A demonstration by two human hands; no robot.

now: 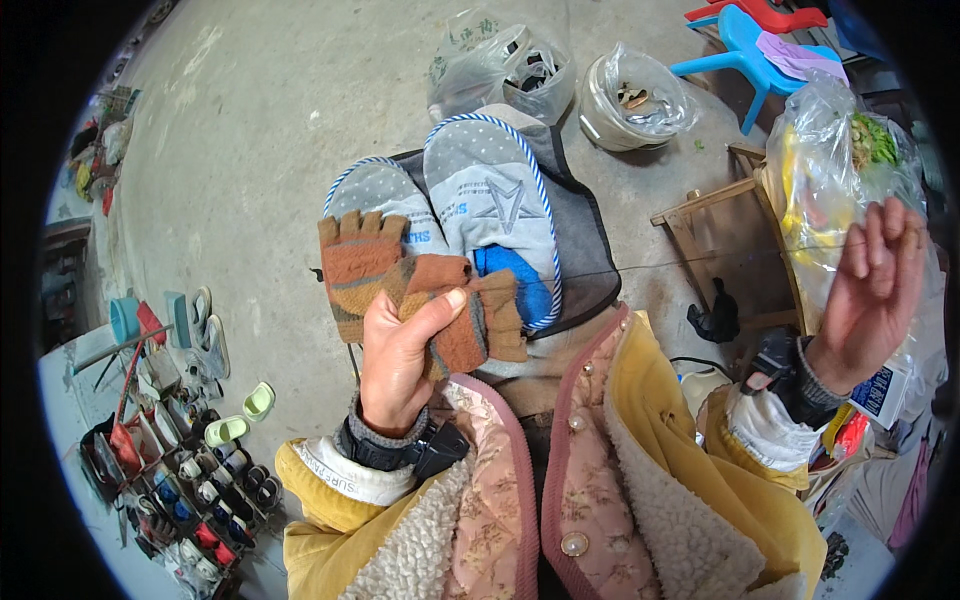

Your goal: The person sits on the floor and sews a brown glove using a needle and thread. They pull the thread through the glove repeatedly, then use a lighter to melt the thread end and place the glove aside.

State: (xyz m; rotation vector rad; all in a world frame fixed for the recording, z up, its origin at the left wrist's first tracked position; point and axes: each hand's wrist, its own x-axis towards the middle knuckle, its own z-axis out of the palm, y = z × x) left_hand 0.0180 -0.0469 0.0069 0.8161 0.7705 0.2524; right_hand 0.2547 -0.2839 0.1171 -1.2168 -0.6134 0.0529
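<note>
Grey slippers [482, 165] lie lengthwise, running forward; the right hand [878, 280] is raised well apart, to their right (pinching or not, I cannot tell), while the nearer left hand [395, 365] pinches a striped glove [465, 335] under its thumb, overlapping them.

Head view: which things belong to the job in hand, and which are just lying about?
In hand, it seems:
- striped fingerless gloves, gripped by the left hand
- grey slippers, right by the gloves
- right hand, raised and open

Lying about, probably:
- lined bucket
- blue plastic seat
- pale green shoes
</note>
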